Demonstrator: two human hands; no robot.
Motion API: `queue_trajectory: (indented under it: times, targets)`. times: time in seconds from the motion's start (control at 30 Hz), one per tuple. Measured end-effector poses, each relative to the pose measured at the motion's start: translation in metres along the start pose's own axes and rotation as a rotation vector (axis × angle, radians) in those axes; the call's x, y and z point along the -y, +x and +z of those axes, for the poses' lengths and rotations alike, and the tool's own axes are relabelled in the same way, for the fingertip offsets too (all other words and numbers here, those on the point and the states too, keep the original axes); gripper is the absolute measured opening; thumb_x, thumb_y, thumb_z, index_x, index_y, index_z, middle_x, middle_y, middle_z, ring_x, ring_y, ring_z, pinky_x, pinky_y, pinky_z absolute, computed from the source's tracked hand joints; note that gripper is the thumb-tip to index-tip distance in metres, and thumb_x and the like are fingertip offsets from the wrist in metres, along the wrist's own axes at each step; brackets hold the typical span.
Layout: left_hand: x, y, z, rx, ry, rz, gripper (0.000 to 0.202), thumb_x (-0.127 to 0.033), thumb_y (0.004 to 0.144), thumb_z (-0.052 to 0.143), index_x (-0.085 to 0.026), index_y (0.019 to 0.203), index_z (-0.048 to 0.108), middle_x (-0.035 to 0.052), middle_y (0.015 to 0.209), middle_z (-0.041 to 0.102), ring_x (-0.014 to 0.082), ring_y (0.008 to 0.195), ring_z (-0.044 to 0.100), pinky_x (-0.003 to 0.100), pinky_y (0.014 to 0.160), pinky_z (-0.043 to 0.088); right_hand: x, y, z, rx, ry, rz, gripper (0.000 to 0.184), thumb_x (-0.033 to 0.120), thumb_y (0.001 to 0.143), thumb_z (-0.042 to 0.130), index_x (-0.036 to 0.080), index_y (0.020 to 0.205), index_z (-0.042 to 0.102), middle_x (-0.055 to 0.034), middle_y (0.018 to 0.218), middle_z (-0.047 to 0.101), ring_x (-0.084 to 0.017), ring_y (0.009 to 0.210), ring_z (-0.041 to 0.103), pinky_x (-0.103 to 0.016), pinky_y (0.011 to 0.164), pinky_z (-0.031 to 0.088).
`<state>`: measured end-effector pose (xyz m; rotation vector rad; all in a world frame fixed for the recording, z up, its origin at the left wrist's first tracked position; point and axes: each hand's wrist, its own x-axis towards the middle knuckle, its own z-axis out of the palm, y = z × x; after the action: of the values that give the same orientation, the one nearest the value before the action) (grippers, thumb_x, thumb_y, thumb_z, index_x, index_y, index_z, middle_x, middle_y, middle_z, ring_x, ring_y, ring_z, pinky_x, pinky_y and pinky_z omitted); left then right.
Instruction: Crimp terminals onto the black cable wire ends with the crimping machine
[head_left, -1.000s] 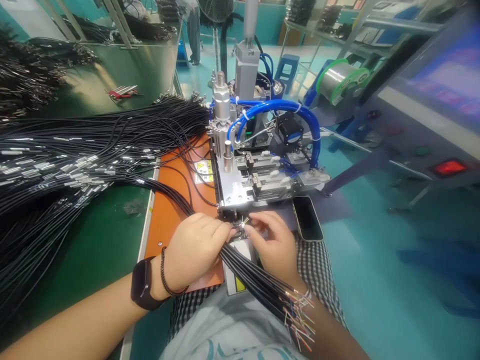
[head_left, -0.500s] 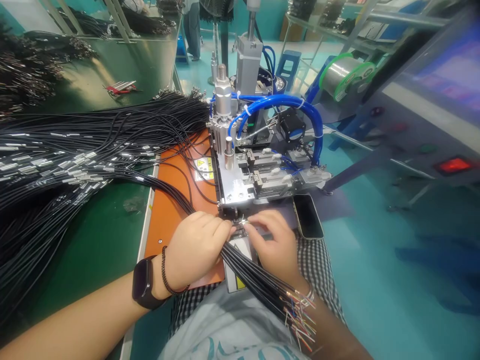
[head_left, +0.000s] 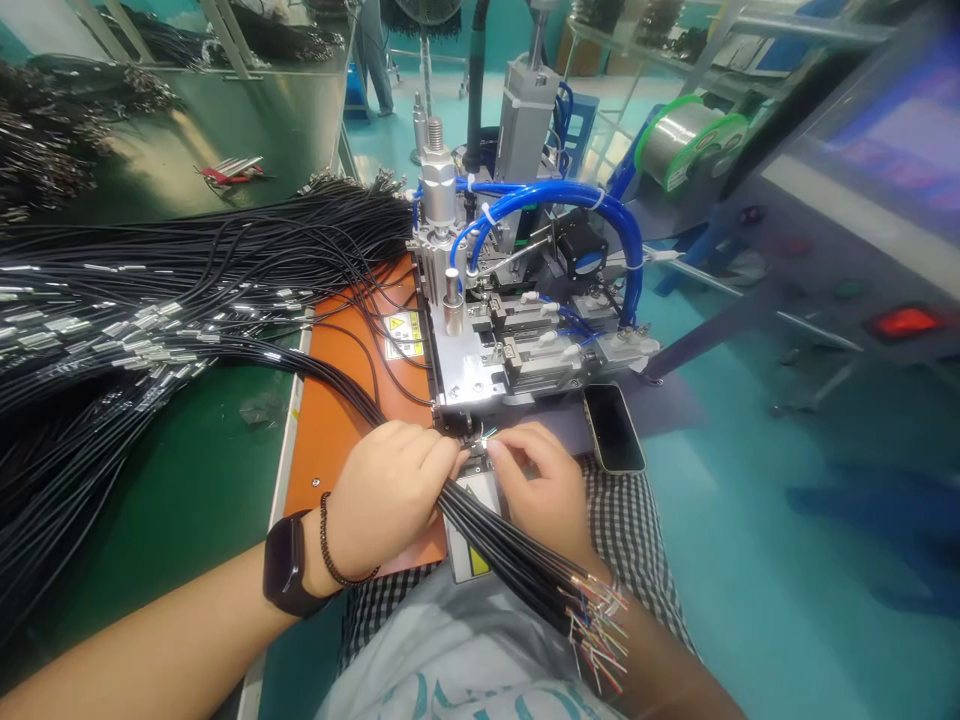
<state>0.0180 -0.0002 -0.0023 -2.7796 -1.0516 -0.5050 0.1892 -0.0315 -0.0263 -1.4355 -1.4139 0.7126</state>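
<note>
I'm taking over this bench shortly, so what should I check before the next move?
1. Left hand gripping the black cable bundle: ok.
2. Wire tips seated at the machine's front clamp: cannot tell, the right hand crowds them.
3. Blue pneumatic tubing attached and tied: ok.
4. Loose black cables kept off the orange board: not ok, several cross it.
5. Phone apart from the right hand: ok.
6. Red switch lit: ok.
</note>
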Motion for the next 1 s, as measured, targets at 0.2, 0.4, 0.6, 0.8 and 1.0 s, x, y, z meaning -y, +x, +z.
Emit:
queue_trajectory:
  times: [0.2, 0.4, 0.6, 0.8, 1.0]
  targets:
    - [-0.001, -0.004, -0.001, 0.109, -0.051, 0.003, 0.014, -0.016, 0.089, 0.044, -0.017, 0.084, 0.057, 0.0028, 0.073, 0.057, 0.0197, 0.068, 0.048, 0.035, 0.061, 0.035, -0.002, 0.000, 0.002, 0.066, 0.024, -0.018, 0.009, 0.021, 0.085, 0.058, 0.022, 0.084, 0.067, -0.0019, 0.085, 0.067, -0.016, 0.080, 0.059, -0.030, 0.073, 0.047]
    - [-0.003, -0.010, 0.000, 0.246, -0.109, -0.062, 0.048, -0.012, 0.085, 0.045, -0.015, 0.133, 0.041, 0.0098, 0.111, 0.058, 0.0231, 0.092, 0.052, 0.038, 0.074, 0.043, -0.010, 0.006, 0.000, 0.055, -0.020, -0.023, 0.009, 0.024, 0.084, 0.062, 0.023, 0.080, 0.069, -0.0020, 0.081, 0.069, -0.017, 0.081, 0.061, -0.031, 0.075, 0.048]
    - [0.002, -0.009, 0.002, 0.201, -0.028, 0.035, 0.043, -0.012, 0.087, 0.046, -0.018, 0.130, 0.045, 0.0071, 0.095, 0.058, 0.0217, 0.080, 0.052, 0.037, 0.067, 0.044, -0.023, 0.010, -0.006, 0.156, 0.052, 0.245, 0.018, 0.035, 0.078, 0.066, 0.018, 0.071, 0.067, -0.0019, 0.072, 0.067, -0.016, 0.068, 0.059, -0.028, 0.065, 0.045]
    - [0.002, -0.002, 0.001, 0.292, 0.036, 0.053, 0.050, -0.011, 0.084, 0.049, -0.025, 0.131, 0.044, 0.0045, 0.085, 0.055, 0.0201, 0.072, 0.049, 0.034, 0.061, 0.040, -0.033, 0.011, -0.009, 0.255, 0.271, 0.418, 0.019, 0.034, 0.078, 0.062, 0.016, 0.080, 0.067, -0.0046, 0.082, 0.068, -0.017, 0.075, 0.060, -0.028, 0.064, 0.046]
    - [-0.001, 0.000, 0.000, 0.322, 0.075, 0.026, 0.049, -0.008, 0.084, 0.047, -0.026, 0.129, 0.046, 0.0053, 0.088, 0.054, 0.0198, 0.073, 0.049, 0.034, 0.062, 0.039, -0.031, 0.015, -0.007, 0.250, 0.221, 0.422, 0.015, 0.031, 0.077, 0.059, 0.017, 0.073, 0.063, -0.0013, 0.073, 0.063, -0.015, 0.069, 0.056, -0.025, 0.059, 0.043]
